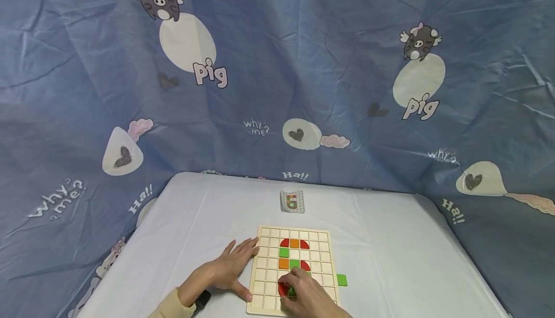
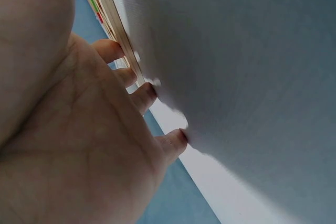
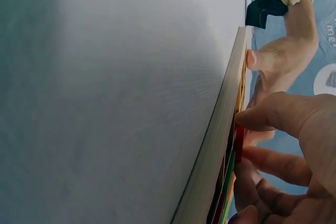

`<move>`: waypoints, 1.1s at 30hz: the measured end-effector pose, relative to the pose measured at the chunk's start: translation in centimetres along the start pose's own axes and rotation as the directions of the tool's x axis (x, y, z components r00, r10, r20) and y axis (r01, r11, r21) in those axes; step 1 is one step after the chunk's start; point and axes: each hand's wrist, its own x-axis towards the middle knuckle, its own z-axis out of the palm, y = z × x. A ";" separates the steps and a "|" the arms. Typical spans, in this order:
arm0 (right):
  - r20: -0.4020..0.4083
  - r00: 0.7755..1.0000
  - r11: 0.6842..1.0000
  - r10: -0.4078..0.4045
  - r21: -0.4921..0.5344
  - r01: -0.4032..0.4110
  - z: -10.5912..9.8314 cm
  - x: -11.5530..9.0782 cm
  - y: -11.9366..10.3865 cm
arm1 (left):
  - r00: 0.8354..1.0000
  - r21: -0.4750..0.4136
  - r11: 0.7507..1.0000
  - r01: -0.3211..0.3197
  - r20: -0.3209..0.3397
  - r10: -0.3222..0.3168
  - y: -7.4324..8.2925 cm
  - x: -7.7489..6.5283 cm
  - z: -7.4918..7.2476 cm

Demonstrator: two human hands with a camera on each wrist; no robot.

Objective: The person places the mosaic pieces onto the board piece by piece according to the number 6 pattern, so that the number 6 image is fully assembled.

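Observation:
A wooden grid board (image 1: 261, 274) lies on the white table, with red quarter-round, orange square and green square tiles set in its cells. My left hand (image 1: 230, 267) is spread at the board's left side, its thumb and fingers touching the edge. Over the lower middle of the grid, my right hand (image 1: 305, 295) pinches a red rounded tile (image 3: 239, 142) between thumb and fingers. That tile stands raised on edge in the right wrist view. The right hand covers part of the tiles beneath it, including a green tile (image 1: 292, 291).
Beyond the board lies a small printed card (image 1: 292, 202) with a coloured grid pattern. A loose green square tile (image 1: 341, 280) sits against the board's right edge. A blue patterned cloth (image 1: 269, 67) hangs behind the white table (image 1: 390, 245).

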 end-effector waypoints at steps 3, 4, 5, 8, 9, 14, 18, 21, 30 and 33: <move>-0.007 1.000 1.000 0.001 0.007 -0.001 0.0 0.1 -0.1 | 1.000 0.004 1.000 0.003 0.000 -0.003 0.0 0.0 0.0; -0.006 1.000 1.000 0.005 0.011 -0.005 0.0 0.1 -0.1 | 1.000 0.004 1.000 0.004 -0.001 -0.004 0.0 0.0 0.0; -0.003 1.000 1.000 0.012 0.018 -0.012 -0.1 0.1 -0.2 | 1.000 0.003 1.000 0.005 -0.001 -0.005 0.0 0.0 0.0; 0.015 0.999 0.998 0.041 0.038 -0.041 -0.2 0.2 -0.3 | 1.000 0.002 1.000 0.007 -0.001 -0.007 0.0 0.1 0.0; 0.020 0.999 0.998 0.050 0.044 -0.051 -0.2 0.2 -0.3 | 1.000 0.001 1.000 0.007 -0.001 -0.007 0.0 0.1 0.1; 0.018 0.997 0.997 0.068 0.046 -0.069 -0.3 0.3 -0.3 | 1.000 0.003 1.000 0.010 0.001 -0.010 0.0 0.2 0.2; 0.020 0.997 0.997 0.069 0.024 -0.070 -0.5 0.5 -0.3 | 1.000 -0.004 1.000 0.005 0.001 -0.005 -0.1 0.2 0.1; 0.034 0.997 0.997 0.076 0.019 -0.076 -0.6 0.6 -0.2 | 1.000 -0.011 1.000 -0.002 0.001 0.002 -0.2 0.1 0.1; 0.085 0.996 0.999 0.031 0.022 -0.033 -0.8 0.3 0.0 | 1.000 -0.013 1.000 -0.011 0.004 0.011 0.1 0.1 0.0; 0.089 0.996 1.000 0.003 0.016 -0.004 -1.0 0.3 0.2 | 1.000 -0.013 1.000 -0.017 0.000 0.017 0.2 0.0 -0.1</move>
